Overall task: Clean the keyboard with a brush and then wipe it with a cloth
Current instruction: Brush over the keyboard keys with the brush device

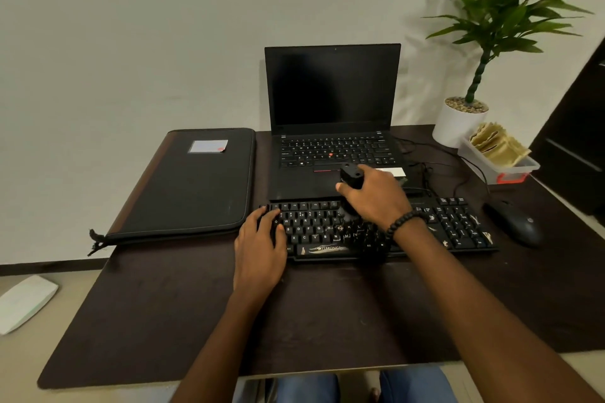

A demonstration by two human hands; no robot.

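A black keyboard (pixel 458 226) lies across the middle of the dark table, with pale specks on its right keys. My right hand (pixel 376 196) is closed around a black brush (pixel 351 175) held upright over the keyboard's upper middle rows; the brush's lower end is hidden behind my fingers. My left hand (pixel 260 249) rests flat on the keyboard's left end, fingers spread over the keys. No cloth is clearly visible, except folded yellowish material in a tray at the right.
An open black laptop (pixel 332 91) stands just behind the keyboard. A black sleeve case (pixel 190 186) lies at the left, a black mouse (pixel 517 222) at the right. A potted plant (pixel 458 121) and a white tray (pixel 501 170) of folded yellowish material sit back right, with cables nearby.
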